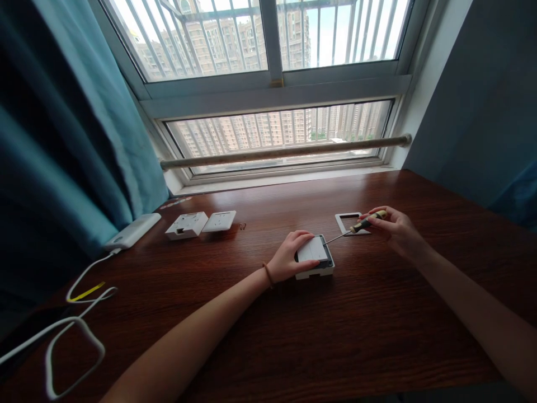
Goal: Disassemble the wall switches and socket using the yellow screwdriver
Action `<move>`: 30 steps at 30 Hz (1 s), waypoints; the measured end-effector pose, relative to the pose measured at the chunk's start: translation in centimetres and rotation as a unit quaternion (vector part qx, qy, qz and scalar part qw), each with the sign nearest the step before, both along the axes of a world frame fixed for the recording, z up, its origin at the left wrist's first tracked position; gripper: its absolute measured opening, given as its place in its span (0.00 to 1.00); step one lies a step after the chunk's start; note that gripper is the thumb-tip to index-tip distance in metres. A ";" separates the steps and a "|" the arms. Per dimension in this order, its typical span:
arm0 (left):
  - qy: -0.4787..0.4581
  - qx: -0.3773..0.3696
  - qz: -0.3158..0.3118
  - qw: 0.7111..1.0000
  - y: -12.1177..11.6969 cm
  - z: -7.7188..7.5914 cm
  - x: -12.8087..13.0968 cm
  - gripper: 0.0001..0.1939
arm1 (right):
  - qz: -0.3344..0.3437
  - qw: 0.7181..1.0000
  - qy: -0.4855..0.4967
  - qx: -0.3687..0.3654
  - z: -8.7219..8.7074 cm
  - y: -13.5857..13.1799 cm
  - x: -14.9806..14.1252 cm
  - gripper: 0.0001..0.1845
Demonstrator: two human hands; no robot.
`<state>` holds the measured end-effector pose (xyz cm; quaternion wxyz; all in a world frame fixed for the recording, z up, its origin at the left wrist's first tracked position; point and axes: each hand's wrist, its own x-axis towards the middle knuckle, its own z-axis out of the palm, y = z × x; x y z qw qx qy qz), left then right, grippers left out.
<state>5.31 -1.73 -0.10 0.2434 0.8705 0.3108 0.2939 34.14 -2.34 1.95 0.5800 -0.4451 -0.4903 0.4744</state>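
My left hand (291, 256) is closed around a white wall switch (312, 250) seated in a grey frame on a white box, thumb and fingers on its sides. From the right, my right hand (392, 224) grips a screwdriver (364, 223) by its yellow and black handle. The thin shaft slants down to the left, its tip at the right edge of the switch; whether it is wedged in, I cannot tell. Behind the screwdriver lies a white square frame (340, 224), partly covered by the handle and fingers.
To the left are a white mounting box (187, 225), a white plate (220, 221) leaning on it and small screws (242, 226). A white power strip (133, 230) with its looping cable (100, 350) and a yellow strip (88, 292) lie farther left, by the blue curtain (126, 140).
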 end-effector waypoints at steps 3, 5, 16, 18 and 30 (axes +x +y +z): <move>-0.001 0.003 -0.005 1.000 0.0 0.0 -0.1 0.29 | 0.071 0.986 -0.152 -0.008 1.4 -0.4 1.3 0.16; 0.002 0.005 -0.008 1.000 0.0 0.0 -0.1 0.29 | 0.131 0.955 -0.268 0.000 2.4 -0.7 2.1 0.15; 0.027 0.015 -0.022 0.999 0.4 0.0 -0.4 0.32 | 0.063 0.715 -0.636 0.284 1.9 -1.3 0.8 0.13; 0.027 0.014 -0.025 0.999 0.3 0.0 -0.4 0.32 | 0.050 0.688 -0.649 0.321 1.9 -1.3 0.9 0.13; 0.041 0.002 -0.033 0.999 0.5 0.4 -0.5 0.34 | 0.014 0.638 -0.652 0.410 2.8 -2.2 0.3 0.12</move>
